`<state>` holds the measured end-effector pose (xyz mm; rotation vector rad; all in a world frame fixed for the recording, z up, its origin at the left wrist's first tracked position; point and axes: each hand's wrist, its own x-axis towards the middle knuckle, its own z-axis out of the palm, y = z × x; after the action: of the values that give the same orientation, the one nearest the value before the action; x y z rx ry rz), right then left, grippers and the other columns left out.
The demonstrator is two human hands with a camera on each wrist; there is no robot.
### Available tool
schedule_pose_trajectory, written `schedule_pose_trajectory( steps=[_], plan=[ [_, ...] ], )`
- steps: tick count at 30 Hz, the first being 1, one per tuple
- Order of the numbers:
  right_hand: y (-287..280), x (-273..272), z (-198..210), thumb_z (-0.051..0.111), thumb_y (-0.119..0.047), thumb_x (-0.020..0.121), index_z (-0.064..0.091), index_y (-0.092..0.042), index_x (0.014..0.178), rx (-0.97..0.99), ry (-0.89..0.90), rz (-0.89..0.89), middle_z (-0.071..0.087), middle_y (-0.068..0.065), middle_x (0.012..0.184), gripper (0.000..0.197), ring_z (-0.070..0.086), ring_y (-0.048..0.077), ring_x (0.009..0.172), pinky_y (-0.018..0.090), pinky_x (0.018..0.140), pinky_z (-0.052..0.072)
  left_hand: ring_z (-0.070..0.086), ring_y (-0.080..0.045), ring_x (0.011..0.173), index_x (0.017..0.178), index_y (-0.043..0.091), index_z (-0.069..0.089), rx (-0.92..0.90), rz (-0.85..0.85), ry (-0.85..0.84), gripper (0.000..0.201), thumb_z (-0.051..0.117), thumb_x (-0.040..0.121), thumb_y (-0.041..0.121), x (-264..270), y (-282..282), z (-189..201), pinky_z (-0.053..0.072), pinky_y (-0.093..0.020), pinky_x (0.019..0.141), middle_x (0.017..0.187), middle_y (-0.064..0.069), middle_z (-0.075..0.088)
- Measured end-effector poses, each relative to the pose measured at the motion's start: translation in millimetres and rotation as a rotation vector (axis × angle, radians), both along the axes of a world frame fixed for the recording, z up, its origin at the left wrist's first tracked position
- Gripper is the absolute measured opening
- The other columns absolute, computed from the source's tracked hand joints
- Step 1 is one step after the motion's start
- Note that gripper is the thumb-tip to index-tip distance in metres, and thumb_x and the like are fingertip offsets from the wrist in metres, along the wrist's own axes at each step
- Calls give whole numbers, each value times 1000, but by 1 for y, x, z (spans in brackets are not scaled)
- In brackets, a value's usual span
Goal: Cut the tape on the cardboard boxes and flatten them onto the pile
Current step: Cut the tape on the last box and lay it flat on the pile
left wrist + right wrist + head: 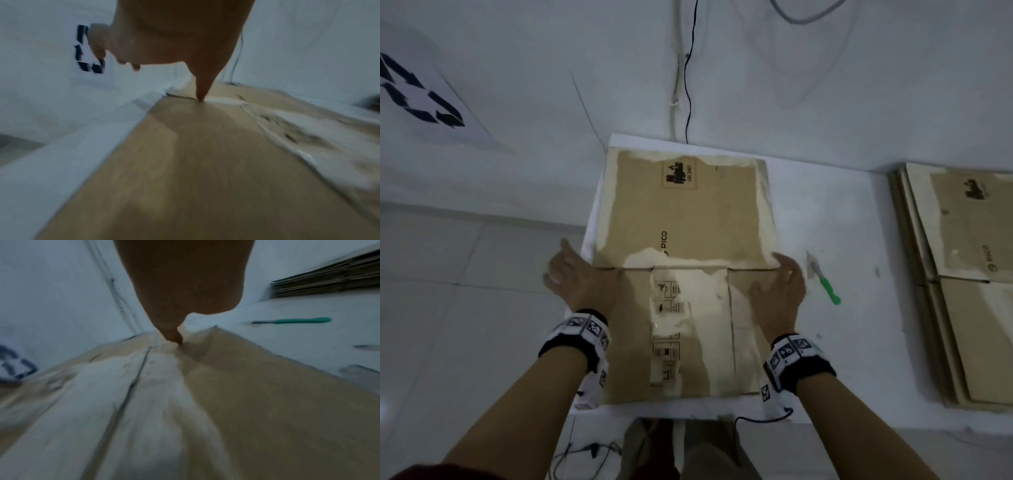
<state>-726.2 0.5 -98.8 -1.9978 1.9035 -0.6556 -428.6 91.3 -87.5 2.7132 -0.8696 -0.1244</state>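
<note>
**Op A:** I've got the cardboard box [681, 219] lying flat on the white bench [835, 342], its far panel with the printed hazard mark toward the wall and the near flaps toward me. Pale torn tape residue [702, 329] runs down the middle of the near part.

**Op B:** Where are my hands on it?

**Op A:** Both sit at the crease between the far panel and the near flaps. My left hand [575, 274] is at the box's left edge, fingers spread and straight, partly over the bench edge; the left wrist view shows the thumb [202, 91] tip touching the cardboard right at the crease. My right hand [780, 287] lies palm-down on the right flap, fingers straight and pointing toward the far right corner of that crease. In the right wrist view its thumb [172, 335] presses on the cardboard there. Neither hand grips anything.

**Op B:** And the cutter?

**Op A:** The green-handled knife [825, 284] lies on the bench just to the right of my right hand, apart from it and from the box, blade pointing away from me.

**Op B:** The pile?

**Op A:** The pile of flattened boxes [962, 291] is well to the right on the same bench, several layers, apart from the box. A recycling-symbol sheet [424, 99] hangs on the wall to the left, and a black cable [690, 85] drops down the wall behind the box.
</note>
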Motion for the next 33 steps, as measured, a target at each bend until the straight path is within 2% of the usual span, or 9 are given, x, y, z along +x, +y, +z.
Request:
schedule_pose_trajectory(
  steps=[3,7,14,17,20,23,25,29,33],
  plan=[
    [40,13,-20,59,-10,86,50,-15,136,-15,38,326,46,10,145,51,42,28,134,51,109,36,34,-33,136,146,8,31,-112,-426,-29,65,54,89,29,-39,27,-22,16,-51,113,147,-15,39],
    [85,22,-35,33,-27,101,33,-25,151,69,147,435,24,1,161,51,14,16,151,45,121,14,18,-23,147,152,17,26,-30,-749,89,61,30,97,44,-84,63,-40,1,-43,119,159,-5,22],
    [86,23,-37,33,-30,100,17,-28,157,97,218,433,11,-1,165,59,3,16,153,45,123,8,1,-20,150,155,17,12,56,-776,97,67,27,96,47,-84,64,-55,-1,-56,118,163,-3,3],
    [87,23,-39,35,-31,99,23,-28,156,101,237,422,18,-1,163,58,10,17,152,44,122,10,3,-19,150,155,18,13,40,-776,116,67,27,97,47,-83,65,-57,-1,-55,118,162,-3,5],
    [79,28,-33,42,-35,92,49,-27,140,81,198,345,44,1,148,49,37,23,138,43,112,23,23,-23,146,149,17,32,20,-737,146,58,28,97,42,-82,63,-50,2,-51,119,158,-5,26],
    [49,44,-23,47,-33,85,57,-23,118,64,177,276,52,0,127,36,50,25,118,41,98,27,53,-35,116,122,10,57,-55,-705,141,40,37,93,30,-77,37,-43,25,-51,109,129,-12,54],
    [22,53,-22,45,-32,86,53,-20,129,39,182,287,47,2,140,45,44,23,129,43,103,25,46,-34,126,132,10,51,-72,-713,141,45,38,93,29,-68,10,-43,25,-48,109,138,-14,49],
    [-21,71,-34,29,-41,98,24,-20,156,121,174,409,17,0,164,61,9,15,152,47,121,11,8,-18,149,154,17,20,3,-788,162,60,23,98,40,-44,-35,-50,4,-44,120,161,-4,14],
    [-27,76,-44,27,-40,101,12,-23,158,100,240,412,6,-3,166,61,1,12,152,45,123,7,3,-16,149,155,15,12,18,-797,134,63,22,99,42,-39,-46,-53,1,-46,120,162,-1,6]
  ],
)
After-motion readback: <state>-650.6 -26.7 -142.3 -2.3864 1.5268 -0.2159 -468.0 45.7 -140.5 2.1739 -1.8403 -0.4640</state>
